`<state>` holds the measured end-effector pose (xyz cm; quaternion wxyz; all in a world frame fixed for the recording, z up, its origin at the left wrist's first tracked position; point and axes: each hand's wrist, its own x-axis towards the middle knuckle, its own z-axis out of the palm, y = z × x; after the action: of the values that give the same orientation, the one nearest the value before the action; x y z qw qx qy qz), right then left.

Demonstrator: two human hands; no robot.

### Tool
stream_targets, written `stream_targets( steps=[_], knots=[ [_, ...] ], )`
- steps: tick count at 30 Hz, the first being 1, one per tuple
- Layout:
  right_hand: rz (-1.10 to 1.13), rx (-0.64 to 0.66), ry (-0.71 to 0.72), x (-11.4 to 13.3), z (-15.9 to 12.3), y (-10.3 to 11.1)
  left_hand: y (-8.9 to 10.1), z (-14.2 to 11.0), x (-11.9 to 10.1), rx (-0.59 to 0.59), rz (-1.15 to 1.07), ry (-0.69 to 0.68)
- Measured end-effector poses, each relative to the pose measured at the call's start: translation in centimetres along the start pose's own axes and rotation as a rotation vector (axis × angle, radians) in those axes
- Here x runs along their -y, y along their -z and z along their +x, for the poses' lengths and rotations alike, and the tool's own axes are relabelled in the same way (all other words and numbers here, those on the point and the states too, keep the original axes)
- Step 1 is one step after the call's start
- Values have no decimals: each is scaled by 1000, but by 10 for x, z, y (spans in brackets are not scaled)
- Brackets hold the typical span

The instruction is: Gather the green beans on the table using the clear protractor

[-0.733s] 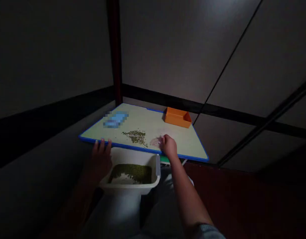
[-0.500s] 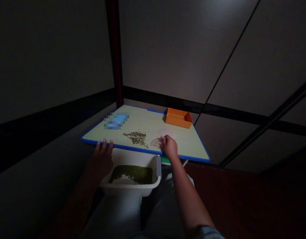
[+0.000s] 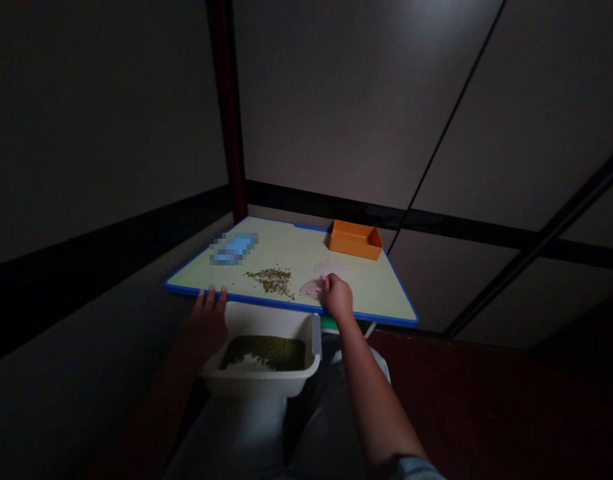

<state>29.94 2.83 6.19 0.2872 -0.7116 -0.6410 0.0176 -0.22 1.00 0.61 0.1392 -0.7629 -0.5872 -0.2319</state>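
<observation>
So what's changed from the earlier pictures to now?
Nothing clearly, beyond a slight camera shift; no visible grasp or release. Unchanged: right hand curled beside the pink patch, left hand at the near edge of the tabletop, scattered grains, white tub, orange box.

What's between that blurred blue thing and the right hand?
The head view shows scattered greenish grains there, then faint pinkish marks beside the right hand, all on the pale tabletop.
</observation>
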Motion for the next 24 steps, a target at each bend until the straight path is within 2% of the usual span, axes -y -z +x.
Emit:
stream_targets(
  steps=[13,24],
  knots=[
    [-53,10,3,-1,0,0,-5,0,-8,-31,16,63],
    [-28,0,3,-2,1,2,-4,1,-10,1,-3,84]
  ],
)
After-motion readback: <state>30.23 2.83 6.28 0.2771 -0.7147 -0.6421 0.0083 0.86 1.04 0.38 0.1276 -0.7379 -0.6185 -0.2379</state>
